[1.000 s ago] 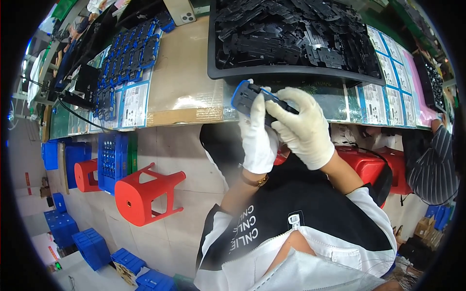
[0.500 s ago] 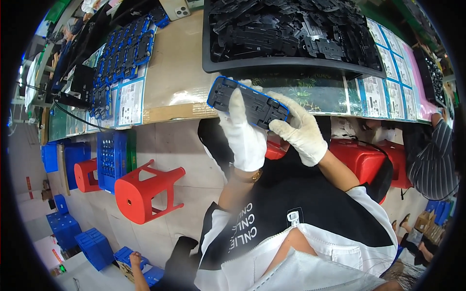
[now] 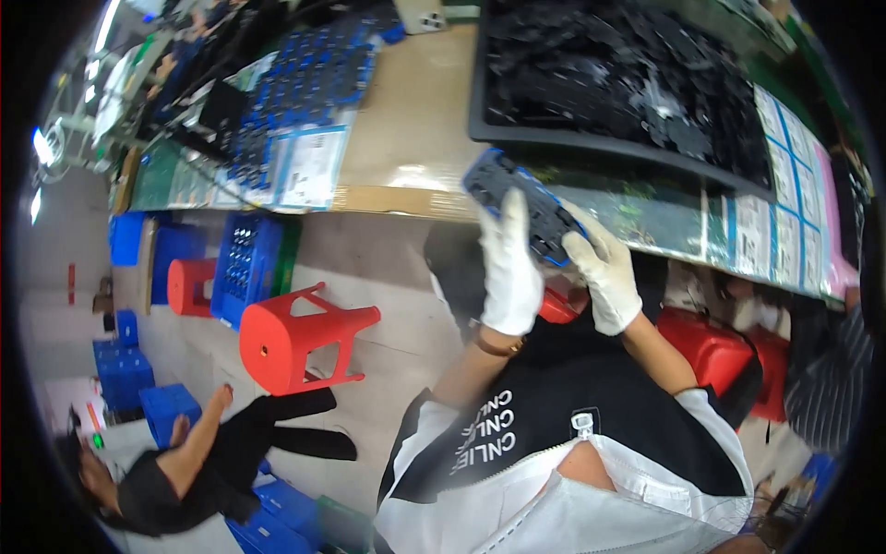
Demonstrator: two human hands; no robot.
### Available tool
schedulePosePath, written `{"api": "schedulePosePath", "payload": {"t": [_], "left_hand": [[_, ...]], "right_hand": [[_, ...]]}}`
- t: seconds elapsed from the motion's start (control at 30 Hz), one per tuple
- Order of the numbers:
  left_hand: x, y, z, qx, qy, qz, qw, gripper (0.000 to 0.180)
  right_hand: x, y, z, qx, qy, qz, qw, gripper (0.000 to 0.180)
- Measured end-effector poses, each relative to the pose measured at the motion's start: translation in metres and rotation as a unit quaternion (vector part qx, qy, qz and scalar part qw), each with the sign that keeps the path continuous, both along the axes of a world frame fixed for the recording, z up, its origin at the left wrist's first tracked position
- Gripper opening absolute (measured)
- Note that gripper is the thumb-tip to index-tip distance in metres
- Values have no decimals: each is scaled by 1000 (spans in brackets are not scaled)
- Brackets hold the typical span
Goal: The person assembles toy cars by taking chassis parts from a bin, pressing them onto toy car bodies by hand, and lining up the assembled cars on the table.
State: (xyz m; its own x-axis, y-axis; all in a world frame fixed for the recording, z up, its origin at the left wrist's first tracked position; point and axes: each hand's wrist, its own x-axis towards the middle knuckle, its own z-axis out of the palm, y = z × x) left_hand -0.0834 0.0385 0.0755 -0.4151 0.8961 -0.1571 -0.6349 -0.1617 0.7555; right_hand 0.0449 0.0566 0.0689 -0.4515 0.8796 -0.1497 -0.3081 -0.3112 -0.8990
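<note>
- Across the top of the frame ran the worktop [image 3: 406,138], its brown surface bare in the middle and crowded at both ends.
- At upper right sat a large dark tray [image 3: 591,138] heaped with black plastic parts [image 3: 637,74]; going by that heap, much of the work looked undone, though how many pieces were finished could not be told.
- At upper left lay rows of blue-framed panels [image 3: 305,83], possibly finished pieces; I could not be sure.
- Left of centre, on the floor [image 3: 388,277], stood a red plastic stool [image 3: 300,337], with blue crates [image 3: 245,263] just behind it and more stacked at lower left.
- At lower left another person [image 3: 175,462] in dark clothes crouched on the floor.
- Just above centre, over the worktop's near edge, was the dark panel with a blue rim [image 3: 521,203], tilted and held up between both hands, so it seemed to be mid-handling rather than set down.
- The left hand [image 3: 510,268], in a white glove, gripped the panel from below with fingers laid up its face.
- The right hand [image 3: 609,272], also gloved, clasped the panel's right end.
- White rectangular labels with blue borders [image 3: 309,166] lay flat at upper left of centre; a row of similar sheets [image 3: 775,203], with a pink one at the far end, lined the worktop's right edge.
</note>
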Motion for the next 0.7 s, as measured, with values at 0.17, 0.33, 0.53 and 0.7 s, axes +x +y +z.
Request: {"api": "schedulePosePath", "payload": {"t": [0.17,0.33,0.53,0.7], "left_hand": [[-24,-18,-8,-25,43,-40,998,50],[-129,-10,-5,-85,346,70,932,55],[-308,30,-33,-244,597,271,715,37],[-383,43,-34,-380,698,302,526,33]], "right_hand": [[-10,-5,-4,91,-72,35,993,67],[5,14,3,377,-267,4,887,36],[31,38,-17,291,-246,-65,922,25],[32,48,-27,261,-239,-61,933,22]]}}
